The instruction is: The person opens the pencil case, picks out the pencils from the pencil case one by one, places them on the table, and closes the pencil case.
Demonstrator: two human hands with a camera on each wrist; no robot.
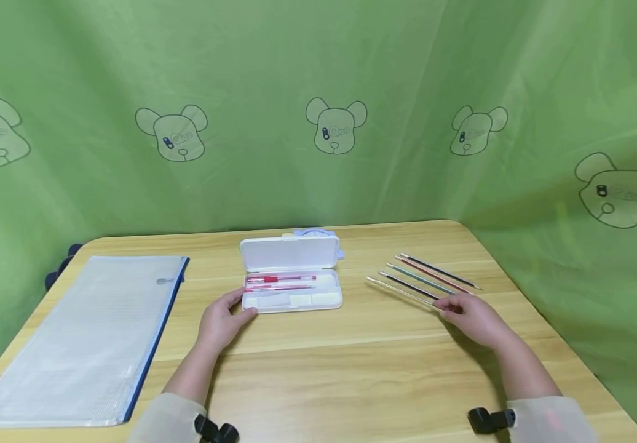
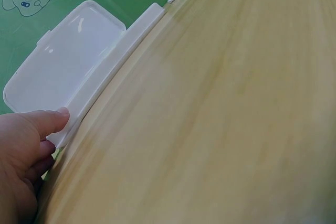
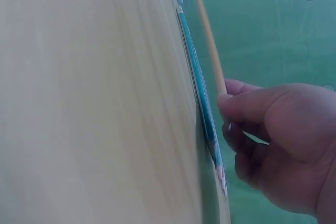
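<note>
My left hand (image 1: pixel 222 324) holds the near left corner of an open white pencil case (image 1: pixel 326 299), its thumb along the front wall in the left wrist view. Inside the case lie a red pen (image 1: pixel 274 279), a thinner pink-red stick-like item (image 1: pixel 282 288) and white pieces near the front. My right hand (image 1: pixel 472 318) pinches a yellow pencil (image 3: pixel 209 39) between thumb and index finger. In the right wrist view the pencil is lifted off the table, its eraser end pointing away from the hand. Several other pencils, including a teal one (image 1: pixel 415 277) and a red one (image 1: pixel 429 272), lie side by side beyond it.
A clear zip pouch with a blue edge (image 1: pixel 80 344) covers the left of the wooden table (image 1: pixel 340 381). Behind the case's raised lid (image 1: pixel 291 253) a light blue item (image 1: pixel 314 232) shows partly. A green curtain (image 1: pixel 257 184) surrounds the table.
</note>
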